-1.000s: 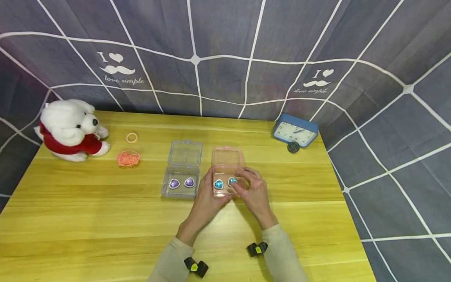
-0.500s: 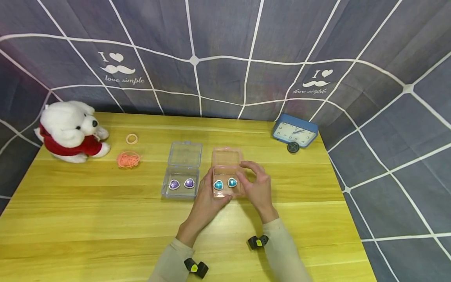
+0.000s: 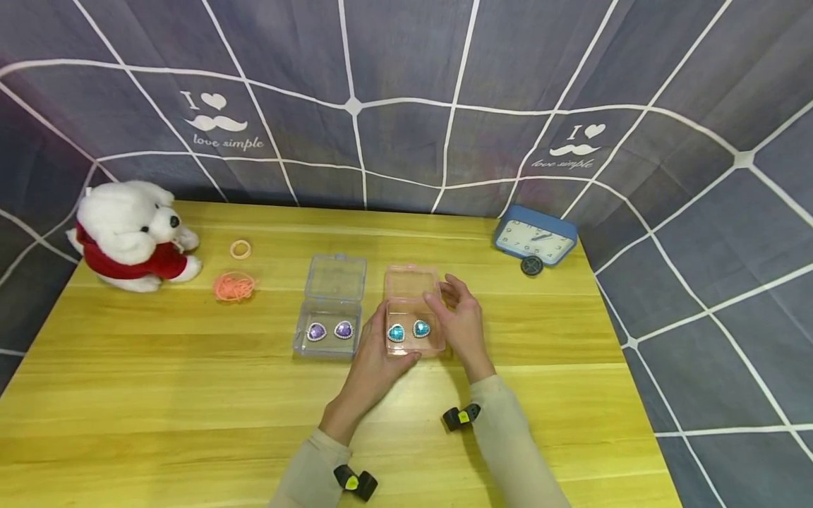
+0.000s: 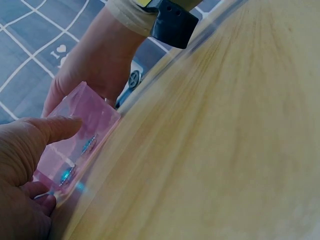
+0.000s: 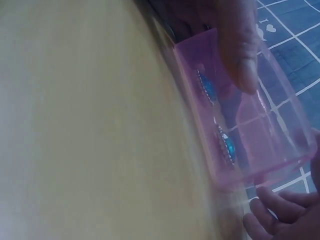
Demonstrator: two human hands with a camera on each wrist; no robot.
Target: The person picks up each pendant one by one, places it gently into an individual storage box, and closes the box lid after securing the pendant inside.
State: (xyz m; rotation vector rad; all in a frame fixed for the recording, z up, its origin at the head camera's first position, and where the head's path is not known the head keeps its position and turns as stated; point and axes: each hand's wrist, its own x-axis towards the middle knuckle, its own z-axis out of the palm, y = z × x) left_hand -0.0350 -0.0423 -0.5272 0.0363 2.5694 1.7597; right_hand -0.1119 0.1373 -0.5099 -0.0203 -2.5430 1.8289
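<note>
A pink clear box (image 3: 416, 346) stands with its lid (image 3: 411, 282) raised, holding two blue heart gems (image 3: 421, 329) with beaded rims. My left hand (image 3: 375, 360) grips the box from the left, its thumb across the front wall, as the left wrist view shows. My right hand (image 3: 465, 321) is at the right of the lid, fingers loosely bent; in the right wrist view its fingers (image 5: 272, 207) lie beside the box and hold nothing visible. To the left stands a bluish clear box (image 3: 327, 349), lid up, with two purple heart gems (image 3: 344, 329) inside.
A white plush dog (image 3: 133, 233) in red sits at the far left of the wooden table (image 3: 190, 409). Near it lie a light ring (image 3: 241, 249) and a tangle of orange string (image 3: 233, 287). A blue clock (image 3: 536, 236) stands at the back right, a black disc (image 3: 531, 265) before it.
My right hand has drawn back from the right blue gem and moved right and up, to the side of the lid. The left hand keeps its grip on the pink box.
</note>
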